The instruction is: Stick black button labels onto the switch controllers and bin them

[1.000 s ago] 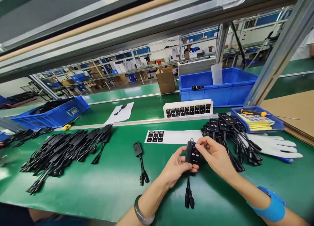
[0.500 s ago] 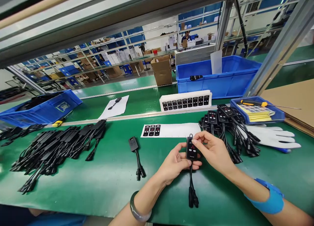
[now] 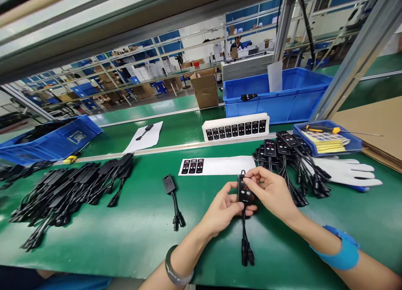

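Note:
My left hand [image 3: 219, 212] grips a small black inline controller [image 3: 245, 196] by its sides, face up, with two short cables hanging toward me. Its front carries a black label with red marks and light buttons. The thumb and fingers of my right hand [image 3: 274, 193] close on the controller's upper end, the thumb pressing on its face. Just beyond lies a white label sheet [image 3: 226, 166] with three black labels at its left end. Left of my hands, a controller without a label [image 3: 169, 183] rests on the green bench.
Many plain controllers [image 3: 73, 185] are heaped at left; labelled ones [image 3: 282, 149] are piled at right. Behind stand a label stack [image 3: 235, 130] and a blue bin [image 3: 273, 107]. A white glove [image 3: 348, 172] lies below a tray [image 3: 354, 145] with a screwdriver [image 3: 328, 129].
The view has shifted slightly. My right thumb stays pressed on the upper face of the controller, and my left hand keeps its hold.

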Demonstrator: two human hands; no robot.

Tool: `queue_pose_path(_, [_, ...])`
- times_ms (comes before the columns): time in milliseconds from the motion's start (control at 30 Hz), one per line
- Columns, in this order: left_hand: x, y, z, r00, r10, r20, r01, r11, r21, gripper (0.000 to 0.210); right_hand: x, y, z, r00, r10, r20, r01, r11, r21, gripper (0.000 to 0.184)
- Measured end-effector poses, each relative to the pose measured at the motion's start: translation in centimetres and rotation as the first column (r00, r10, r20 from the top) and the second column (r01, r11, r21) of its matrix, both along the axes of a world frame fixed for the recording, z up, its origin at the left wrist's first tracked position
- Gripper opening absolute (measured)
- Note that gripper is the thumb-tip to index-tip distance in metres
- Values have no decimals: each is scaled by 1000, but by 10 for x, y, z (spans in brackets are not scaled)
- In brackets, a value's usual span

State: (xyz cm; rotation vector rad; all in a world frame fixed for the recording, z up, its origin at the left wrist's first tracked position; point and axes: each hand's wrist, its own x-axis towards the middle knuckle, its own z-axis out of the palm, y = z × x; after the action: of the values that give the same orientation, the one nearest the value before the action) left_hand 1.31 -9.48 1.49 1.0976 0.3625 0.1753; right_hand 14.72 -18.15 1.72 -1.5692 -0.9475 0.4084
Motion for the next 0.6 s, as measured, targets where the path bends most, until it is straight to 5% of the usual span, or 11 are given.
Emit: queue_pose_path(600, [0,-2,-4,1000,12,26,-13,1000,13,44,3,-1,0,990,-30,135,38,998,-54,20])
